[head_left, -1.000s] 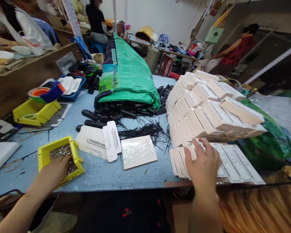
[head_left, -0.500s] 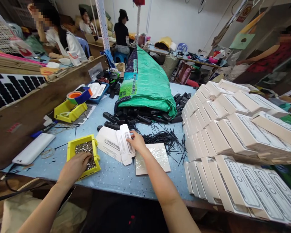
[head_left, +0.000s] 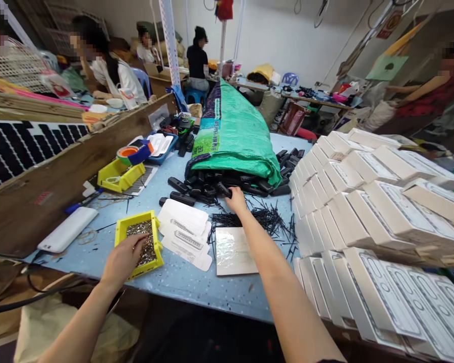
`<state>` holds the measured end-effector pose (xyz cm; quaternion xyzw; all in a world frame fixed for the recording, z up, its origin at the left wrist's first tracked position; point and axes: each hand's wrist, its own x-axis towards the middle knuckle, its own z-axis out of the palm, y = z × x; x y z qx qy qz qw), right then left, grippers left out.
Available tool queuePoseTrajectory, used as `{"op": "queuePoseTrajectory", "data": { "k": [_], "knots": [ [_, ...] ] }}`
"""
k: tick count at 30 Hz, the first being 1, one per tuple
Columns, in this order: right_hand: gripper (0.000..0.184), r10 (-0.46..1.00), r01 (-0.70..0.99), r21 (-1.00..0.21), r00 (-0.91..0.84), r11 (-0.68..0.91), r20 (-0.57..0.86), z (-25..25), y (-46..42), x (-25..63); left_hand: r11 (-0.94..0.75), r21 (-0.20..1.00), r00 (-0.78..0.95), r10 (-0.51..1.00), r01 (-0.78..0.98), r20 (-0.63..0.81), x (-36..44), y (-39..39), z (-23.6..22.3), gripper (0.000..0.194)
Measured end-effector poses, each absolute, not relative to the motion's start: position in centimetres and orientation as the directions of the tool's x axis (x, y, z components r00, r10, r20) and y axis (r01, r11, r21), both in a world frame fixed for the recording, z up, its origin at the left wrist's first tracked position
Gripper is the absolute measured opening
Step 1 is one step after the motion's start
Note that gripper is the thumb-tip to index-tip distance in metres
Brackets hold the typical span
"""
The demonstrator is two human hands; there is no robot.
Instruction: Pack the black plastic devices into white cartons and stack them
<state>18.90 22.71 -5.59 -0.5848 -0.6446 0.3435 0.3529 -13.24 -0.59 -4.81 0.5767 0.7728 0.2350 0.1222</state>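
Blue benchtop, crowded: spills & snags the main worry

Head view: pale wall at back, co-workers seated beyond the partition. R hand has a black case by its near end, fingers closed on it, at the front of the case pile below the green sack. L hand is in the yellow bin, fingers drawn nearly together over metal bits; can't tell if any are pinched. Flattened cartons lie b/w bin and wrapped pad.

Risks: pulling the case out might set neighbours sliding, b/c they're heaped loose. R wrist is near the black sticks; a low sweep could drag or scatter them. Pressing on the bin wall might tip it & spill bits. White boxes are stacked unevenly, one on top askew; an elbow knock could topple some.

Hard to see: L fingertips, partly down among the bits; R fingers' far side; whatever's deeper under the sack; pad's R corner, behind the forearm. Box stack's lower R side runs out of frame, & the red-clad person is cut off at the edge.
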Motion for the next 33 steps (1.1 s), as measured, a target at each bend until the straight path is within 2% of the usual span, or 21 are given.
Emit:
{"op": "queuePoseTrajectory", "data": {
  "k": [2,4,5,7,9,11,13,15,19,21,23,25,26,29,31,33],
  "knots": [
    [0.038,0.995,0.434,-0.899,-0.099,0.064,0.023,-5.9,19.8,19.1,0.264,0.610,-0.394,0.915,0.748,0.087,-13.1,-0.8,-4.4,0.036],
    [0.037,0.987,0.349,-0.937,-0.158,0.028,-0.030,-6.2,15.8,19.3,0.284,0.770,-0.490,0.871,0.572,0.043,-11.8,-1.1,-4.0,0.035],
    [0.037,0.973,0.265,-0.963,-0.208,-0.038,-0.096,-6.4,13.7,19.4,0.271,0.856,-0.516,0.857,0.440,-0.006,-10.7,-1.2,-3.9,0.035],
    [0.048,0.891,0.001,-0.953,-0.355,-0.302,-0.283,-6.5,9.9,19.5,0.228,0.967,-0.479,0.865,0.112,-0.148,-7.4,-1.2,-3.8,0.038],
    [0.054,0.760,-0.280,-0.757,-0.508,-0.591,-0.406,-6.4,7.0,19.7,0.253,0.953,-0.326,0.898,-0.169,-0.296,-3.6,-1.1,-3.8,0.041],
    [0.049,0.706,-0.434,-0.571,-0.551,-0.697,-0.444,-6.2,5.1,19.9,0.298,0.889,-0.212,0.898,-0.347,-0.384,-0.3,-0.9,-3.8,0.041],
    [0.045,0.742,-0.488,-0.561,-0.491,-0.669,-0.457,-6.1,3.8,20.4,0.320,0.843,-0.157,0.894,-0.433,-0.420,1.5,-0.8,-3.7,0.042],
    [0.047,0.806,-0.454,-0.670,-0.407,-0.587,-0.430,-6.1,2.8,21.0,0.316,0.843,-0.146,0.899,-0.435,-0.413,1.9,-0.8,-3.7,0.042],
    [0.052,0.939,-0.177,-0.942,-0.250,-0.285,-0.237,-5.9,1.4,22.5,0.280,0.899,-0.174,0.920,-0.336,-0.352,0.6,-0.9,-3.8,0.040],
    [0.054,0.971,-0.007,-0.987,-0.179,-0.163,-0.160,-5.5,1.0,23.2,0.278,0.897,-0.177,0.919,-0.343,-0.352,0.3,-1.0,-4.0,0.038],
    [0.067,0.984,0.058,-0.988,-0.098,-0.146,-0.151,-5.2,1.1,23.9,0.295,0.870,-0.151,0.913,-0.396,-0.378,0.6,-1.1,-4.1,0.036],
    [0.079,0.981,-0.067,-0.979,-0.005,-0.192,-0.192,-4.9,1.6,24.4,0.329,0.818,-0.112,0.898,-0.472,-0.426,1.3,-1.3,-4.1,0.034],
    [0.076,0.976,-0.182,-0.962,0.039,-0.204,-0.215,-4.7,1.9,24.5,0.347,0.789,-0.093,0.888,-0.507,-0.450,1.8,-1.3,-4.1,0.033],
    [0.044,0.962,-0.495,-0.859,0.144,-0.134,-0.233,-3.9,3.0,24.2,0.390,0.725,-0.043,0.865,-0.567,-0.499,3.1,-1.4,-4.1,0.034],
    [0.028,0.967,-0.567,-0.823,0.191,-0.030,-0.167,-2.8,3.3,23.3,0.409,0.708,-0.011,0.862,-0.575,-0.506,3.9,-1.5,-3.9,0.035],
    [0.022,0.977,-0.581,-0.812,0.198,0.052,-0.078,-1.6,3.3,22.1,0.412,0.715,0.014,0.871,-0.565,-0.492,4.4,-1.6,-3.7,0.034]
  ]
}}
